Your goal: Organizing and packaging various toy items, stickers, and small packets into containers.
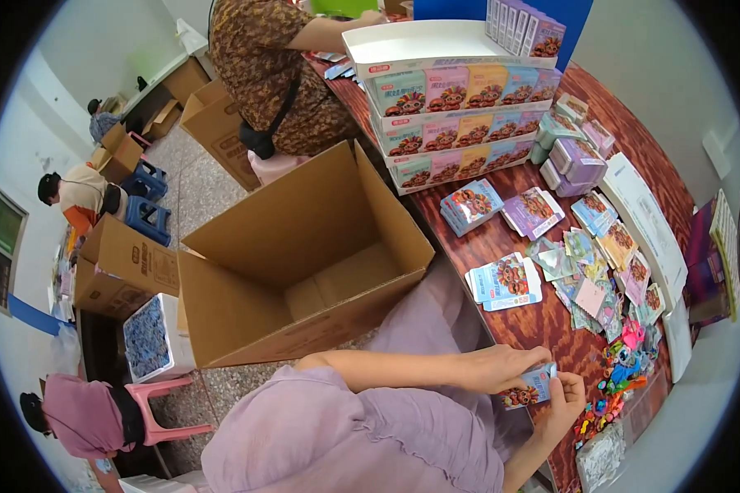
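Over the table's near edge, my left hand (pixel 503 367) and my right hand (pixel 564 401) both grip a small light-blue printed carton (pixel 528 389). Fingers of the left hand lie along its upper left side, and those of the right hand close on its right end. Just beyond them are flat blue cartons (pixel 508 281), laid one over another. To the right of these spreads a pile of small clear packets and cards (pixel 588 283). Small colourful trinkets (pixel 623 361) lie heaped beside my right hand. A bag of small white pieces (pixel 602 460) sits below that heap.
A large open cardboard box (pixel 304 255) stands left of the reddish table (pixel 633 123). Stacked display trays of cartons (pixel 460 123) rise at the far end. Purple and green cartons (pixel 575 164) sit right of them. A co-worker (pixel 279 74) works beyond; others sit at left.
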Available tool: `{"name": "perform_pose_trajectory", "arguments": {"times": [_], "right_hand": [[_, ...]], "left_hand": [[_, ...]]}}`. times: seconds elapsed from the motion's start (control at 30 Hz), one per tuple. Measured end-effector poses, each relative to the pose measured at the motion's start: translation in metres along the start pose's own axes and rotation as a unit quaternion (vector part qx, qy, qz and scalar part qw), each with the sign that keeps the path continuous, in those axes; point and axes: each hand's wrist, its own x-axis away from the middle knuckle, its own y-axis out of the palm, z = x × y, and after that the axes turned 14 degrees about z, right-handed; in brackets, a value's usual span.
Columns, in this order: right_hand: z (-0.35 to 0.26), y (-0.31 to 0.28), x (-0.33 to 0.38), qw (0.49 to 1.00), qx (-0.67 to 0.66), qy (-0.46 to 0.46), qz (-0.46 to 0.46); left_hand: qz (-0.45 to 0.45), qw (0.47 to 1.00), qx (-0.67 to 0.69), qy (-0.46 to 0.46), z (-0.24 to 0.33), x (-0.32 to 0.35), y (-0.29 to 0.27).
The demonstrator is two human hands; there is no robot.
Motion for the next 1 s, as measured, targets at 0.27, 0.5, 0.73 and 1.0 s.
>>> {"name": "perform_pose_trajectory", "arguments": {"times": [0.27, 0.5, 0.73, 1.0], "right_hand": [[-0.011, -0.006, -0.007, 0.999, 0.027, -0.016, 0.016], [-0.014, 0.016, 0.008, 0.986, 0.091, -0.126, -0.058], [-0.006, 0.006, 0.012, 1.0, -0.021, 0.001, -0.007], [-0.005, -0.002, 0.01, 0.999, -0.009, 0.006, -0.036]], "left_hand": [[-0.009, 1.0, 0.021, 0.008, 0.006, -0.007, -0.005], [0.05, 0.994, 0.024, -0.089, 0.002, 0.009, -0.01], [-0.001, 0.998, 0.001, -0.068, 0.0, 0.001, -0.006], [-0.029, 0.997, 0.01, -0.076, -0.004, 0.0, -0.005]]}}
